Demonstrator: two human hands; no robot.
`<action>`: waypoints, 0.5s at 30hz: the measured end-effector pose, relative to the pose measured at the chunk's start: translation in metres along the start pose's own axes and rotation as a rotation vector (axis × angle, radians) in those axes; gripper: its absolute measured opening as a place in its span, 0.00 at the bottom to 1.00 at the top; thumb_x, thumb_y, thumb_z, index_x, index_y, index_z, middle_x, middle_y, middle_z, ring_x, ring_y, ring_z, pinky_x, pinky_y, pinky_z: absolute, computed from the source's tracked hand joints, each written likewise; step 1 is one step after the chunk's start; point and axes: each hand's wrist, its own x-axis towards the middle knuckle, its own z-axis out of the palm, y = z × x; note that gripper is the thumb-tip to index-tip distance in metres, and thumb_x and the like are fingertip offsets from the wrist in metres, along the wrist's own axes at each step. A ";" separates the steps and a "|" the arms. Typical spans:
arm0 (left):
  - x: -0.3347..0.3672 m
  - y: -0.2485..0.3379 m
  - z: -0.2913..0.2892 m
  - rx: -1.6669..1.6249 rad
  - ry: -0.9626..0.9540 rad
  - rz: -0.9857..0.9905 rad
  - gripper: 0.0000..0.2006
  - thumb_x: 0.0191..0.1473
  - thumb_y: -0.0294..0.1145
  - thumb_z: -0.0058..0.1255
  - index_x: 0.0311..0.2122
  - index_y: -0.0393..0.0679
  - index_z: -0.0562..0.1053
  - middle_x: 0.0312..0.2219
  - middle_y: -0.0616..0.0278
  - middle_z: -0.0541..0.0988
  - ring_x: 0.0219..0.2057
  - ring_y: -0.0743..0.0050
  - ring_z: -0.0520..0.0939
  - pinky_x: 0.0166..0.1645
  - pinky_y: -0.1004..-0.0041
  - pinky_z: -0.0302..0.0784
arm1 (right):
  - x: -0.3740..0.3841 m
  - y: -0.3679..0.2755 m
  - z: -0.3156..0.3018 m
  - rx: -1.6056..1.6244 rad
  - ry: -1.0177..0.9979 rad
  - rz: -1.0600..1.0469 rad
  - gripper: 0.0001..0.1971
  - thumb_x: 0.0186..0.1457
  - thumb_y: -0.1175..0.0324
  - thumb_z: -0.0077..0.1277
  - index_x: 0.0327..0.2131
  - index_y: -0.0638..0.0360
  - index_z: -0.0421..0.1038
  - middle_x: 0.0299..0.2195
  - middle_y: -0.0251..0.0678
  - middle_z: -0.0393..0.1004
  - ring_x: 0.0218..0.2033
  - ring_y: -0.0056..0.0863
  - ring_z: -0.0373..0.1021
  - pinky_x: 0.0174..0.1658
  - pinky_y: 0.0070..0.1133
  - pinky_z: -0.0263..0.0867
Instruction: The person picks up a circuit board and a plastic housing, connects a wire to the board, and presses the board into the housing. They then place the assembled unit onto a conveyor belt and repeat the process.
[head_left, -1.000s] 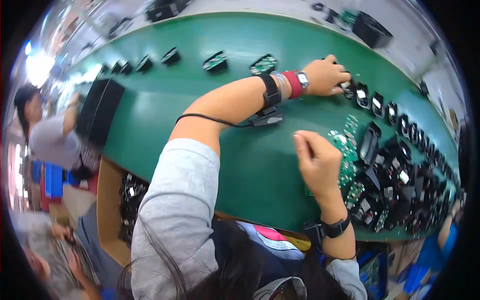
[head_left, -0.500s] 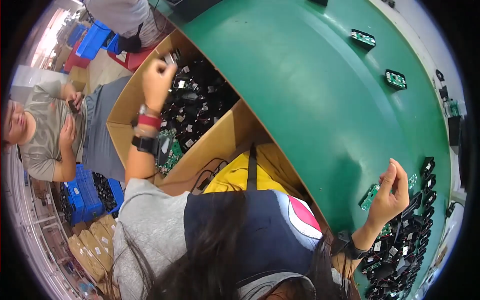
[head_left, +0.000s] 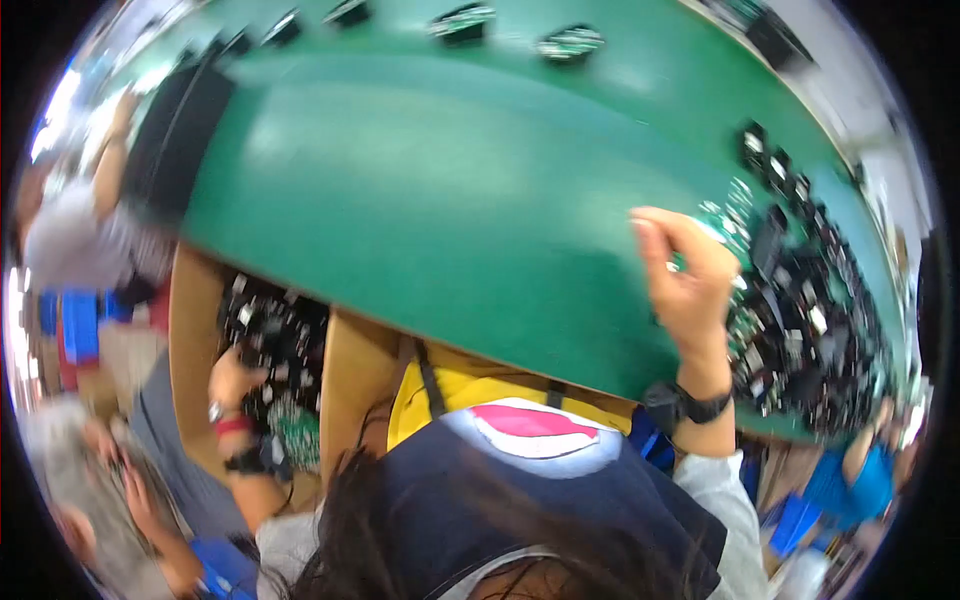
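The left hand (head_left: 235, 380) is inside the carton (head_left: 195, 360) at the near left, at the left edge of the black parts (head_left: 295, 340); its fingers are blurred, so I cannot tell whether they grip one. The right hand (head_left: 690, 270) is above the right side of the green table (head_left: 430, 220), fingers curled together; if it holds something, I cannot tell. Near it lie circuit boards (head_left: 740, 205), and farther right a heap of black housings (head_left: 810, 340).

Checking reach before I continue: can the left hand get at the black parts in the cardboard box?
Probably yes: the left hand is at the open cardboard box, close beside the black parts, and nothing visible blocks the way. Blur hides whether it touches them.
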 end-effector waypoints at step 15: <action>-0.097 0.564 0.000 -0.023 -0.058 1.878 0.17 0.50 0.36 0.57 0.43 0.40 0.72 0.38 0.51 0.75 0.42 0.50 0.76 0.47 0.61 0.73 | -0.025 -0.005 -0.043 0.034 0.226 -0.644 0.10 0.53 0.68 0.56 0.36 0.61 0.70 0.20 0.31 0.70 0.18 0.25 0.66 0.20 0.20 0.64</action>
